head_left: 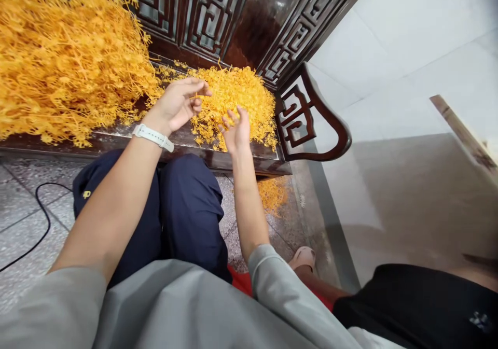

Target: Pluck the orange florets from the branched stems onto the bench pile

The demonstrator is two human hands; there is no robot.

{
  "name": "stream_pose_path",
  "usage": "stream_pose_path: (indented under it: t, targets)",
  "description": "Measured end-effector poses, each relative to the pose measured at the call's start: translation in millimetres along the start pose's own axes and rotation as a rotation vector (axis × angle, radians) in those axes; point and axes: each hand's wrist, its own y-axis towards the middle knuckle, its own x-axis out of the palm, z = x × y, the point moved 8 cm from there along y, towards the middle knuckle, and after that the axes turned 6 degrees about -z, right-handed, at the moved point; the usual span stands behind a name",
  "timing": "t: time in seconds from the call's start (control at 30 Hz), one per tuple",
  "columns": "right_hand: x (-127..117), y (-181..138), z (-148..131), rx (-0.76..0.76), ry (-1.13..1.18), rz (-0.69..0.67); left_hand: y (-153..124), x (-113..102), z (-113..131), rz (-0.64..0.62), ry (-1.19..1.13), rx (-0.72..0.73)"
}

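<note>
My left hand (pixel 179 102), with a white watch band (pixel 153 137) at the wrist, hovers over the dark wooden bench (pixel 241 159), fingers curled and pinched on a thin yellow plastic sprig (pixel 199 96). My right hand (pixel 236 130) is raised beside it, palm up, fingers spread and partly bent, just in front of a small heap of yellow plastic pieces (pixel 237 100). A much larger heap of the same yellow sprigs (pixel 66 58) covers the bench's left part.
The bench has a carved dark back (pixel 218 17) and a curved armrest (pixel 311 121). Some yellow pieces (pixel 272 193) lie on the speckled floor under it. A black cable (pixel 42 209) runs at left. My knees in dark trousers (pixel 187 204) are below the hands.
</note>
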Motion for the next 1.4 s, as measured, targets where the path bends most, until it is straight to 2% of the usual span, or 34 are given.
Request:
stream_pose_path:
  t: [0.07, 0.13, 0.2, 0.27, 0.33, 0.5, 0.6, 0.7, 0.77, 0.83, 0.97, 1.03, 1.1, 1.17, 1.23, 1.3, 1.33, 1.4]
  targets:
    - [2.2, 7.4, -8.6, -0.117, -0.309, 0.021, -1.8, 3.3, -0.7, -0.002, 0.022, -0.01]
    - [8.4, 8.0, -20.2, -0.258, -0.47, 0.021, -2.7, 4.4, 0.5, 0.013, 0.058, -0.016]
    - [20.8, 4.5, -25.0, -0.32, -0.399, -0.063, -2.1, 4.0, 2.1, 0.039, 0.11, -0.014]
    - [37.8, -0.7, -23.9, -0.301, -0.246, -0.175, -0.6, 3.9, 2.5, 0.054, 0.173, -0.005]
    - [51.9, -5.9, -23.0, -0.285, -0.153, -0.207, 0.7, 4.4, 3.5, 0.056, 0.263, 0.031]
    - [56.3, -7.7, -17.0, -0.266, 0.024, -0.054, 1.5, 9.3, 7.5, -0.016, 0.683, 0.158]
    - [52.7, -7.2, -15.4, -0.253, 0.114, -0.012, 6.2, 5.9, 7.5, -0.03, 0.805, 0.191]
    - [55.0, -17.9, -24.6, -0.295, 0.135, -0.036, 10.3, -9.0, 18.1, 0.14, 0.804, 0.3]
    - [62.2, -35.1, -34.7, -0.331, 0.115, -0.109, 12.7, -17.6, 22.9, 0.223, 0.804, 0.353]
    - [72.3, -60.7, -46.7, -0.37, 0.077, -0.227, 16.3, -27.4, 25.1, 0.277, 0.806, 0.361]
    - [81.3, -115.3, -71.0, -0.42, 0.023, -0.445, 16.4, -63.9, 36.9, 0.498, 0.709, 0.348]
    - [75.5, -126.6, -82.5, -0.429, 0.03, -0.5, 17.8, -75.5, 38.2, 0.493, 0.603, 0.298]
    - [58.3, -118.5, -92.7, -0.438, 0.072, -0.447, 19.1, -73.7, 37.1, 0.4, 0.55, 0.253]
    - [31.6, -94.7, -94.9, -0.405, 0.173, -0.295, 16.6, -63.0, 35.0, 0.299, 0.554, 0.235]
    - [4.6, -65.9, -79.9, -0.276, 0.271, -0.11, 11.4, -50.8, 30.7, 0.243, 0.558, 0.22]
    - [-13.0, -44.6, -56.3, -0.15, 0.267, 0.042, 6.7, -39.2, 24.5, 0.212, 0.543, 0.202]
    - [-16.2, -37.6, -45.8, -0.122, 0.218, 0.087, 5.1, -34.1, 20.9, 0.203, 0.527, 0.194]
    - [-11.7, -30.3, -33.3, -0.16, 0.079, 0.121, 3.9, -25.1, 13.0, 0.188, 0.488, 0.18]
